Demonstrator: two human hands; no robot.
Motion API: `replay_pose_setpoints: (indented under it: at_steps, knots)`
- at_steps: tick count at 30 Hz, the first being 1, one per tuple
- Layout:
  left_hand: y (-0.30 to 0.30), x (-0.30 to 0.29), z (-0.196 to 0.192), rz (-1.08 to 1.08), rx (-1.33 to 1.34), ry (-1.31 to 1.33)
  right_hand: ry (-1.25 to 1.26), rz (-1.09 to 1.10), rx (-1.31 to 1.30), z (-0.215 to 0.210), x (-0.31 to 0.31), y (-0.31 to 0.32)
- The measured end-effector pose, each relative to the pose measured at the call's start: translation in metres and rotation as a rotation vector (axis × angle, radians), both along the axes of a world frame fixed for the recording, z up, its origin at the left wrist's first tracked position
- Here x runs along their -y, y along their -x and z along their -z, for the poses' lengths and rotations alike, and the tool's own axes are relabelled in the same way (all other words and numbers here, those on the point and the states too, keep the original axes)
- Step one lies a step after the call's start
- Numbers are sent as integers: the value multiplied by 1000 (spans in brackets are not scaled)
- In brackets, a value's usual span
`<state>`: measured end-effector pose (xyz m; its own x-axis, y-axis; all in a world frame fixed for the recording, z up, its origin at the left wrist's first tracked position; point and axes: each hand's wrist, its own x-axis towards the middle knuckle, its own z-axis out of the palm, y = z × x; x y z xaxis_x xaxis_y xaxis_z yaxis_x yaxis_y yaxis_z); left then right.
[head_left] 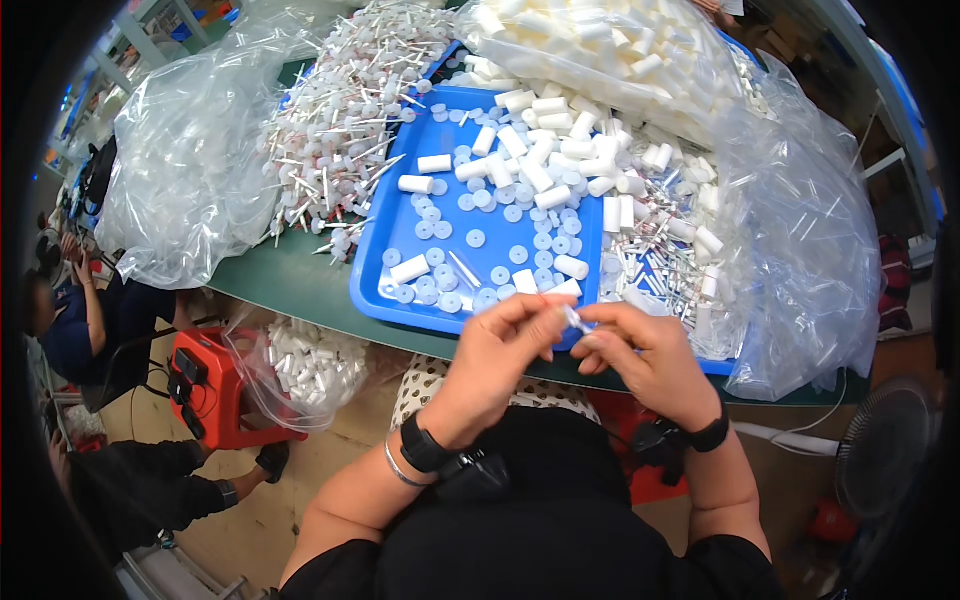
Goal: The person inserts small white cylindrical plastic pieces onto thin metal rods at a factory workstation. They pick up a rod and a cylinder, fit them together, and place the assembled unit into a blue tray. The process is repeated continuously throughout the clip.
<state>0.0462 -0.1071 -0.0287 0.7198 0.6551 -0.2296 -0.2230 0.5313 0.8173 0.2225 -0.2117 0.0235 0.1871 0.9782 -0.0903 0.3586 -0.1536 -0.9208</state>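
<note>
Head view: I see a person's left hand (500,345) and right hand (655,355) meeting above the near right corner of a blue tray (372,262) on a green desk (255,285). The fingers (622,317) of both are closed, pinching between them a small pale piece (573,318), too small to make out clearly. White cylinders (410,269) and translucent discs (475,238) lie scattered in the tray; left of it, thin white-stemmed parts (340,140) are heaped; rightward, crumpled clear plastic (810,200).

Small part (574,319) mostly hidden by fingers (528,312), perhaps whitish; too small to identify. Fan (884,450) blurred, far right. Co-worker (75,310), left, partly lost in dark rim.
</note>
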Motion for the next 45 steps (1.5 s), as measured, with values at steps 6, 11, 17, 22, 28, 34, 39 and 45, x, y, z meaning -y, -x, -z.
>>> replay_pose_setpoints:
  at_steps: [6, 11, 17, 22, 28, 34, 39, 45]
  knots:
    - [30, -160, -35, -403, 465, 201, -169, 187, 296, -20, 6, -36]
    - [43, -177, -38, -329, 302, 119, -71, 307, 493, -28, 8, -77]
    - [7, -96, -3, 37, -399, -881, -113, 55, 863, -12, -5, -123]
    - [-7, -86, 27, -8, -575, -1429, -195, -43, 1063, 1, -38, -133]
    - [-18, -84, 34, 11, -700, -1607, -100, -142, 1057, 25, -79, -173]
    - [-17, -86, 31, 0, -680, -1607, 159, -167, 1171, 37, -98, -175]
    - [-16, -86, 28, 34, -627, -1585, 145, -263, 1149, 24, -70, -157]
    - [-14, -82, 29, 63, -610, -1483, -80, -273, 1130, 4, -22, -123]
